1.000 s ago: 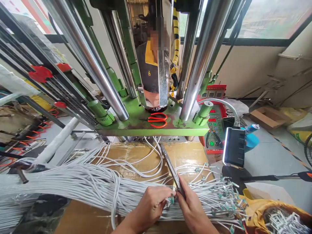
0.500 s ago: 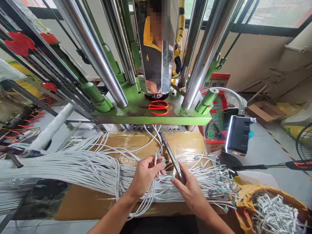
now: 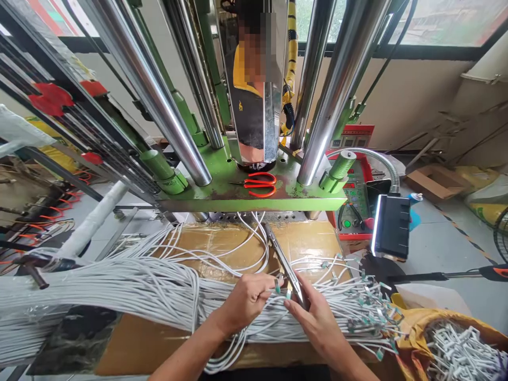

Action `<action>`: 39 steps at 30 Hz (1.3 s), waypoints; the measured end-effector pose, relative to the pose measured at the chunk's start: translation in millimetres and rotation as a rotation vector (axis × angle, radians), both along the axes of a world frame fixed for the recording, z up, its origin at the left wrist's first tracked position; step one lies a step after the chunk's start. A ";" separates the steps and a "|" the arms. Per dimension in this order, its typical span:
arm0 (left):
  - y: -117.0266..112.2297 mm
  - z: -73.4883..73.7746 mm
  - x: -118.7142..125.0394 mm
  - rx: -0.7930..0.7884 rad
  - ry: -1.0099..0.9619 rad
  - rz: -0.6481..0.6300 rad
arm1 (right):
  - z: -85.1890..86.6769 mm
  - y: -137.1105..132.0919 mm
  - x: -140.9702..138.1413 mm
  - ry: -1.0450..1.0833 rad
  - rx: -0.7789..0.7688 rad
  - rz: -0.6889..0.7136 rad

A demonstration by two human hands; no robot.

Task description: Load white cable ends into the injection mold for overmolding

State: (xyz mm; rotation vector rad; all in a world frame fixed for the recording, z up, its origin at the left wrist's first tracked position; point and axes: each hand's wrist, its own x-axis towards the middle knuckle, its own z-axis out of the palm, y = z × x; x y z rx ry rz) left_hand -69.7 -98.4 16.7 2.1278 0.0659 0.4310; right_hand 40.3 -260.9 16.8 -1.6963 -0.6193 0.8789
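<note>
My left hand (image 3: 246, 304) pinches the ends of white cables with small teal tips (image 3: 277, 286), close to my right hand (image 3: 313, 317). My right hand grips slim steel pliers (image 3: 284, 264), whose long body slants up and away across the cables. A thick bundle of white cables (image 3: 119, 280) runs in from the left beneath my hands. It fans out to the right into many teal-tipped ends (image 3: 357, 309). The exact spot where the pliers meet the cable ends is partly hidden by my fingers.
The cables lie on brown cardboard (image 3: 222, 243). Ahead stands a green press with chrome columns (image 3: 341, 79) and red scissors (image 3: 260, 184) on its plate. To the right are a red control panel (image 3: 351, 203), a black lamp unit (image 3: 392, 226), and a yellow sack of white parts (image 3: 452, 349).
My left hand has come down and in from holding cable ends higher up, and now meets the pliers. The hands are closer together, and the view has shifted slightly.
</note>
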 end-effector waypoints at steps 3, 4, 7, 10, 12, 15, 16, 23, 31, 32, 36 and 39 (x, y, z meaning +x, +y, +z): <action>0.2 -5.9 2.1 0.066 -0.008 -0.006 | 1.4 0.9 -0.8 0.005 -0.003 -0.001; 0.3 -7.9 2.6 0.085 -0.002 -0.006 | 1.7 0.9 -0.8 0.004 -0.009 0.009; 1.1 -12.9 3.4 0.119 -0.008 -0.004 | 2.6 0.8 -0.7 -0.027 -0.036 0.042; -0.2 -12.1 4.4 0.068 0.019 0.007 | 5.2 1.7 -1.0 -0.076 -0.050 0.058; -3.0 -7.5 5.6 -0.046 0.106 0.110 | 7.2 2.4 -1.3 -0.073 -0.040 0.063; -8.0 1.9 7.0 -0.362 0.240 0.394 | 8.4 2.8 -1.2 -0.033 -0.040 0.064; -9.1 4.7 7.2 -0.505 0.249 0.456 | 8.3 2.8 -1.1 -0.023 -0.044 0.059; -1.9 15.0 6.0 -1.236 0.129 0.465 | 3.0 1.6 0.0 -0.013 -0.042 0.040; 18.1 8.7 11.9 -0.338 0.246 0.338 | -2.4 1.5 -0.9 -0.021 -0.044 0.015; 19.0 6.1 13.2 -0.218 0.210 0.306 | -3.5 1.6 -1.0 -0.021 -0.048 0.015; 19.6 -5.6 17.5 0.072 0.024 0.186 | -7.9 1.0 -1.8 -0.017 -0.049 0.009; 19.6 -11.3 20.0 0.179 -0.075 0.155 | -8.5 0.8 -1.9 -0.028 -0.063 0.022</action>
